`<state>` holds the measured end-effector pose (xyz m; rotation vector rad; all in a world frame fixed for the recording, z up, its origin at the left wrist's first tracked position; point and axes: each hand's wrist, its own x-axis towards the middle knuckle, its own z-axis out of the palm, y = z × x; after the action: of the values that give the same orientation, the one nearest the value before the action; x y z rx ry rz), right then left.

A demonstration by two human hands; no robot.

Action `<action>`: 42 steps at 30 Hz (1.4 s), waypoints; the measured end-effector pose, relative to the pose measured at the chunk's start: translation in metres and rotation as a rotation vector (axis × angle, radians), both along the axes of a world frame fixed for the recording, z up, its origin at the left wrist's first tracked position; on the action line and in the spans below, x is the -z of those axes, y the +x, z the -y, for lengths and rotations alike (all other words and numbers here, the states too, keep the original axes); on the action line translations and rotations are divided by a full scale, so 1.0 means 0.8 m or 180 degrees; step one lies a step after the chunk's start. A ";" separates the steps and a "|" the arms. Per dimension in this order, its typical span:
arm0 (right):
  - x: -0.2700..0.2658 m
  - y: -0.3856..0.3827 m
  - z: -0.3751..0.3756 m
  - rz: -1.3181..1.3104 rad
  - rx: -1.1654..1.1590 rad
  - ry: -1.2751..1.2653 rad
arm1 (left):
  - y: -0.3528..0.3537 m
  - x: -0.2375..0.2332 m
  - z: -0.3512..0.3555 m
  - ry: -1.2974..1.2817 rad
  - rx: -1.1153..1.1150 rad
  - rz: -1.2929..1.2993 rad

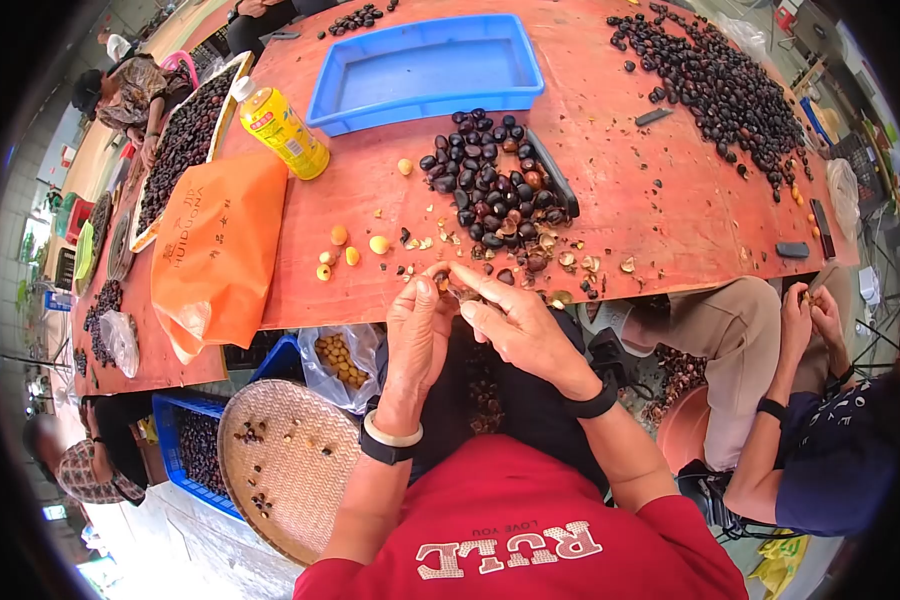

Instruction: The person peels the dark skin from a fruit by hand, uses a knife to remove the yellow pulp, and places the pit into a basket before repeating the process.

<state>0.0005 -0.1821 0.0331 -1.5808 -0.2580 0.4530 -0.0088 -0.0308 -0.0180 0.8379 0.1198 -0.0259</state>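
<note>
My two hands meet at the near edge of the red table. My left hand (419,325) pinches a small dark brown nut (443,281) between thumb and fingers. My right hand (520,325) is closed in against the same nut, with its forefinger reaching across to the left fingertips. Part of the nut is hidden by the fingers. Just beyond lie a pile of glossy dark nuts (485,180) and broken shell bits (570,260). Several peeled yellow kernels (379,244) lie to the left of the pile.
A blue tray (425,70), a yellow-labelled bottle (285,130) and an orange bag (215,250) stand on the table. A larger nut heap (720,90) lies far right. Below left are a woven basket (290,470) and a bag of kernels (340,360). A co-worker (820,440) sits at right.
</note>
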 end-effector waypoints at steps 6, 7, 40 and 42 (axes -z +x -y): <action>0.002 0.001 0.003 0.0172 0.0023 -0.0074 | 0.002 0.001 0.001 0.0074 -0.0006 -0.0104; 0.005 0.002 0.003 0.0173 0.0025 -0.0073 | 0.002 0.000 0.002 0.0065 -0.0008 -0.0111; 0.027 0.024 -0.019 0.0290 0.0331 0.0363 | 0.004 -0.007 0.012 0.0422 -0.0233 0.0047; 0.017 0.020 -0.018 -0.0675 0.0230 0.1013 | 0.004 -0.007 0.009 0.0343 -0.0164 0.0056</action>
<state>0.0165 -0.1677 0.0193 -1.2170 -0.1036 0.4932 -0.0058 -0.0380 -0.0122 0.9422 0.1272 0.0366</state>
